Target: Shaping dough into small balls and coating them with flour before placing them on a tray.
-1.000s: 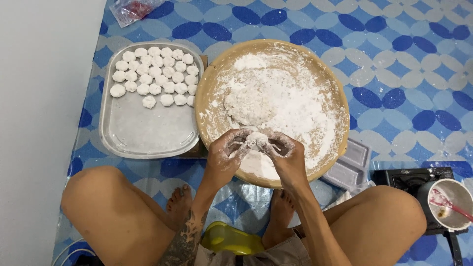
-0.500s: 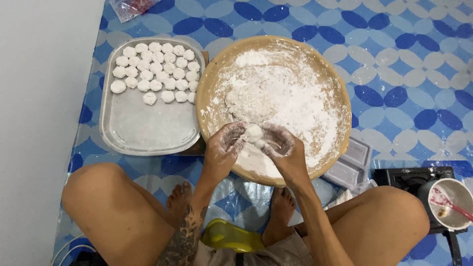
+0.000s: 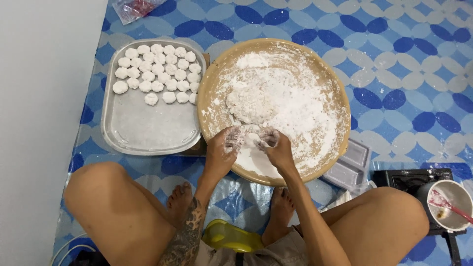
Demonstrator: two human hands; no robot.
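A small lump of dough (image 3: pixel 251 132) is pinched between the floured fingers of the left hand (image 3: pixel 224 148) and right hand (image 3: pixel 276 145), over the near side of a round flour-covered tray (image 3: pixel 212 88). Beside it, dough balls (image 3: pixel 157 74) are lined up in a metal tray (image 3: pixel 148 133) on the patterned floor mat (image 3: pixel 404 64).

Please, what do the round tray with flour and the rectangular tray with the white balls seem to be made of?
Round tray: probably wood or bamboo, matte tan, with a thick raised rim. Rectangular tray: likely metal, perhaps aluminium, with a dull grey sheen and thin rolled edge.
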